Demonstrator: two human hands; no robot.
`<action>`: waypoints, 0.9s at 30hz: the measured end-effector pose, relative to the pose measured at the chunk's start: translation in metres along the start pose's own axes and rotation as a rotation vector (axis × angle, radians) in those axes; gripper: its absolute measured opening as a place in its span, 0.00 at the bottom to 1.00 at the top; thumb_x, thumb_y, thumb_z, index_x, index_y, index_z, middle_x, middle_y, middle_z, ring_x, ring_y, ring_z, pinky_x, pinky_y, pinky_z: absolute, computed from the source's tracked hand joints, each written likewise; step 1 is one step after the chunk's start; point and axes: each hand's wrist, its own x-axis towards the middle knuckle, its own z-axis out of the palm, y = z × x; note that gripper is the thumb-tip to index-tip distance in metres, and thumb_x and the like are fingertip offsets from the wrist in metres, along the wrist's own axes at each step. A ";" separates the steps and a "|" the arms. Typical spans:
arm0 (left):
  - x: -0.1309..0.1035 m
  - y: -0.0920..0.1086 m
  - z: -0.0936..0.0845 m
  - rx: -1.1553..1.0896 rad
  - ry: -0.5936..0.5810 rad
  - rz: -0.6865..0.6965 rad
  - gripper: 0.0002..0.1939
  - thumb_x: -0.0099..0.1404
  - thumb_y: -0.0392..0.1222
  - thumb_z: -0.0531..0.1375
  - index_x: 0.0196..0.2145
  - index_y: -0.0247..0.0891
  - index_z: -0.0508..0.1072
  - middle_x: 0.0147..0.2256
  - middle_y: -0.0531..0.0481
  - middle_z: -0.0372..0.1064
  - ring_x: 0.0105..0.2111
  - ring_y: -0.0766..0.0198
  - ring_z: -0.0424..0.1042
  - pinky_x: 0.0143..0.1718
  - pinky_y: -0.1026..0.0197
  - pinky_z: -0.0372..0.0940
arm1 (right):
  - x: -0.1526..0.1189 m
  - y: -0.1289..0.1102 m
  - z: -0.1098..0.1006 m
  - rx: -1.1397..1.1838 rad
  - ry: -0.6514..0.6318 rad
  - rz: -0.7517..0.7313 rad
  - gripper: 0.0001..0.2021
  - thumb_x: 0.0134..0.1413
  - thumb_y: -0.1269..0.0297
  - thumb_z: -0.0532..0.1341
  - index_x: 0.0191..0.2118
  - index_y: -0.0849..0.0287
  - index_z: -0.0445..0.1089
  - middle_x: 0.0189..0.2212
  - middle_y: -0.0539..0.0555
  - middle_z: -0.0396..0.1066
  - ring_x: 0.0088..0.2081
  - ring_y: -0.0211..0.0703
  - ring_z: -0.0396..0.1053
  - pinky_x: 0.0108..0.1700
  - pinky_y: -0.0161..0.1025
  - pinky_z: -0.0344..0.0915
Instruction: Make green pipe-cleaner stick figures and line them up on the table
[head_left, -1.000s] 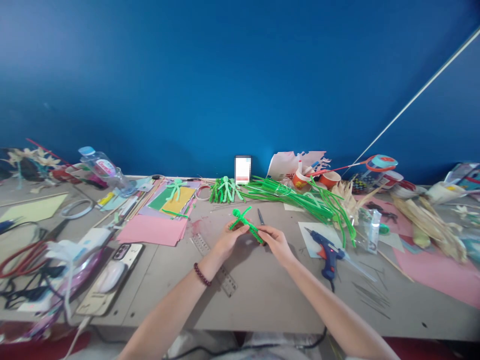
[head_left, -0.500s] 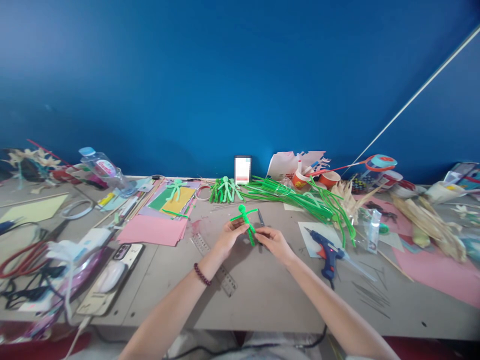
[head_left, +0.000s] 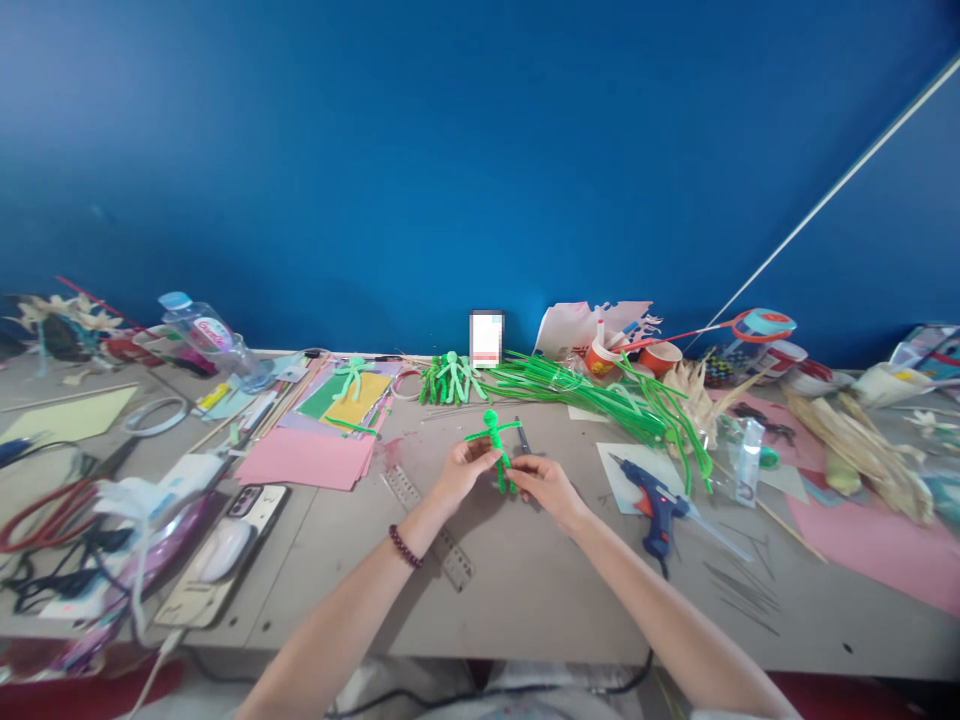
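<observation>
A bright green pipe-cleaner figure (head_left: 492, 432) with a round head, outstretched arms and two legs is upright between my hands, above the table. The fingers of my left hand (head_left: 463, 474) pinch its body from the left. On the right, my right hand (head_left: 551, 487) has its fingertips closed on the figure's legs. Just behind the figure lies a dark pen-like tool (head_left: 522, 435). A clear ruler (head_left: 456, 560) lies partly under my left forearm. More green figures (head_left: 451, 378) stand in a cluster at the back.
Long green pipe cleaners (head_left: 592, 395) lie behind my right hand. A blue glue gun (head_left: 658, 508) rests to the right on white paper. Left are pink sheets (head_left: 304, 458), another green figure (head_left: 352, 378), a phone (head_left: 217, 560) and red-handled scissors (head_left: 49, 515). A blue wall (head_left: 480, 180) rises behind.
The held figure has turned more upright and shifted slightly right. Its two legs now show apart at the bottom. Both hands keep their hold and have barely moved.
</observation>
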 end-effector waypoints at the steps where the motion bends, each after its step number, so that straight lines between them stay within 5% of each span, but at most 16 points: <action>1: 0.000 0.000 0.000 0.004 -0.011 0.010 0.19 0.38 0.45 0.73 0.28 0.34 0.75 0.27 0.50 0.74 0.25 0.66 0.71 0.28 0.64 0.66 | 0.000 0.001 0.000 -0.022 0.002 -0.010 0.16 0.39 0.54 0.65 0.31 0.62 0.71 0.18 0.46 0.65 0.17 0.30 0.57 0.21 0.31 0.54; 9: 0.006 -0.005 -0.003 -0.077 0.054 0.024 0.20 0.38 0.45 0.73 0.28 0.34 0.74 0.26 0.52 0.72 0.25 0.66 0.70 0.29 0.63 0.65 | 0.000 0.008 0.001 -0.269 0.035 -0.369 0.12 0.46 0.60 0.62 0.36 0.60 0.72 0.28 0.52 0.68 0.25 0.36 0.62 0.25 0.33 0.59; 14: 0.005 -0.003 -0.003 -0.062 -0.004 0.020 0.20 0.39 0.45 0.72 0.29 0.34 0.74 0.23 0.54 0.71 0.20 0.69 0.67 0.24 0.65 0.62 | -0.004 0.005 0.002 -0.418 0.046 -0.515 0.08 0.51 0.63 0.60 0.36 0.58 0.73 0.29 0.54 0.68 0.24 0.36 0.60 0.26 0.34 0.58; 27: 0.003 -0.004 0.000 -0.102 0.067 0.064 0.21 0.38 0.45 0.72 0.28 0.34 0.72 0.24 0.54 0.70 0.23 0.68 0.69 0.26 0.64 0.65 | 0.000 0.010 -0.001 -0.432 0.096 -0.522 0.10 0.50 0.60 0.62 0.37 0.59 0.74 0.30 0.55 0.68 0.26 0.38 0.63 0.27 0.35 0.60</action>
